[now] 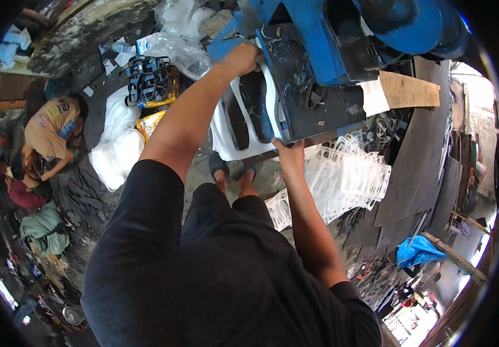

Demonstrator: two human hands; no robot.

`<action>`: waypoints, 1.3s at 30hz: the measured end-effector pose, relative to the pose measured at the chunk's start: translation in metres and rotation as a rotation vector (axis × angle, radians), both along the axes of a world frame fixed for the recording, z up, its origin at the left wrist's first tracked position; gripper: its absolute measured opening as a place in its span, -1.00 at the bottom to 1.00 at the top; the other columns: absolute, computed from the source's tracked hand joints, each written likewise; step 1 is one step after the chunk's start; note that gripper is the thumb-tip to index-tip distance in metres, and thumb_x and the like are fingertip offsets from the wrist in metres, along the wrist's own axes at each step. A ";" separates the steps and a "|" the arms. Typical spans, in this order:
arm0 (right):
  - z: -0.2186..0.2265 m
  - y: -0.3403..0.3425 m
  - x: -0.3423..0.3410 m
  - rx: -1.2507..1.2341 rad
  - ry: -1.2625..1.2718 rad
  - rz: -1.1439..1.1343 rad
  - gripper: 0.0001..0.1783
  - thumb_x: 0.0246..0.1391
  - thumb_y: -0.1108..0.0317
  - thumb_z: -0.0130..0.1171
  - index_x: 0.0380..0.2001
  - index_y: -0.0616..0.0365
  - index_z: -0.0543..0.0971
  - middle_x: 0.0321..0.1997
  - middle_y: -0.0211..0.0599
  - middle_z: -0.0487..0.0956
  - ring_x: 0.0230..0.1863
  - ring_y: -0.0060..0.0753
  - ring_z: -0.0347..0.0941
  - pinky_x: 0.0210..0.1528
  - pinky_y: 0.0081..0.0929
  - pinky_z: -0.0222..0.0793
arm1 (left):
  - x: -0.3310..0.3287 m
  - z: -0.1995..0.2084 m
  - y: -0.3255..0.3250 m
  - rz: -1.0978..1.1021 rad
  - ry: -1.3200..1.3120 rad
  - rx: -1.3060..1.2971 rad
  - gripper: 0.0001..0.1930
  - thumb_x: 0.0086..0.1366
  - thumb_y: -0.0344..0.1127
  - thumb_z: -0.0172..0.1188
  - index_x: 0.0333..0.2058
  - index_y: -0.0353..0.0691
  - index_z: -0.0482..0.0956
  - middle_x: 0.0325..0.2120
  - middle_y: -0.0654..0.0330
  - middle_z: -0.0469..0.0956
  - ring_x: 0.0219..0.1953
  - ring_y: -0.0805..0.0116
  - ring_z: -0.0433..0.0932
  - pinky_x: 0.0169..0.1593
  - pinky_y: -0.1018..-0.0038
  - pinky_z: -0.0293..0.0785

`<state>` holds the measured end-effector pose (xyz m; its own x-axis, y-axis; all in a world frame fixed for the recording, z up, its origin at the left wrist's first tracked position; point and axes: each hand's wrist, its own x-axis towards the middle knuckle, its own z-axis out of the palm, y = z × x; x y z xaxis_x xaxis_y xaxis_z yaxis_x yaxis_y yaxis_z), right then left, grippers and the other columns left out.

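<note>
A white sheet with long cut-outs (239, 154) lies on the dark bed of a blue machine (319, 43). Its inner strip (271, 98) runs between my two hands, along the edge of a dark, scuffed plate (313, 87). My left hand (242, 59) is closed at the strip's far end, its fingertips partly hidden. At the near end, my right hand (289, 155) grips the sheet's edge by the bed's front rim, fingers curled underneath and hard to see. A small dark loop-shaped piece (315, 96) rests on the plate.
Stacked white cut-out sheets (350, 173) sit right of my legs. Left are white bundles (116, 156), black cut-out pieces (151, 81) and clear plastic bags (174, 49). Dark sheets (414, 173) lean at right. A person (52, 127) crouches at far left. A wooden board (408, 91) juts out.
</note>
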<state>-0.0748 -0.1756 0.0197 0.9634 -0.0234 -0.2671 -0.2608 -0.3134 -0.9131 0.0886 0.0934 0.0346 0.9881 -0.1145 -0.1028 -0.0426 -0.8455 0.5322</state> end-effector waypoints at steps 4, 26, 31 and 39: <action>-0.022 0.006 -0.002 -0.188 -0.155 -0.012 -0.24 -0.17 0.39 0.45 0.04 0.50 0.28 0.01 0.14 0.42 0.06 0.07 0.32 0.17 -0.21 0.20 | 0.012 -0.023 0.014 -0.038 0.038 -0.223 -0.61 0.24 -0.18 0.14 -0.01 -0.24 0.57 -0.04 -0.14 0.55 0.03 -0.14 0.50 0.09 0.17 0.42; -0.026 0.013 0.000 -0.366 -0.213 -0.027 -0.16 -0.11 0.30 0.42 0.10 0.59 0.22 0.13 0.30 0.31 0.18 0.24 0.22 0.26 -0.09 0.08 | 0.016 -0.033 0.005 0.060 0.039 -0.285 -0.68 0.36 -0.25 -0.04 -0.03 -0.24 0.56 -0.07 -0.10 0.56 -0.02 -0.15 0.50 0.04 0.19 0.42; -0.024 0.009 0.004 -0.236 -0.170 0.004 -0.06 -0.14 0.26 0.47 0.14 0.58 0.16 0.12 0.30 0.35 0.18 0.24 0.23 0.25 -0.11 0.12 | 0.012 -0.030 0.009 -0.102 -0.002 -0.069 -0.59 0.23 -0.29 0.09 0.06 -0.25 0.51 0.12 -0.07 0.44 0.11 -0.12 0.43 0.20 0.22 0.34; -0.003 -0.002 0.000 -0.201 -0.178 0.010 -0.14 -0.16 0.30 0.50 0.13 0.44 0.26 0.04 0.11 0.41 0.07 -0.01 0.39 0.13 -0.26 0.30 | 0.004 -0.004 0.009 -0.053 0.085 -0.046 -0.50 0.19 -0.22 0.18 0.11 -0.23 0.47 0.10 -0.11 0.45 0.14 -0.12 0.41 0.21 0.20 0.32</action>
<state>-0.0753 -0.1774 0.0170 0.9952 -0.0496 -0.0845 -0.0980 -0.4952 -0.8632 0.0922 0.1024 0.0310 0.9685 -0.1728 -0.1793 -0.0397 -0.8180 0.5739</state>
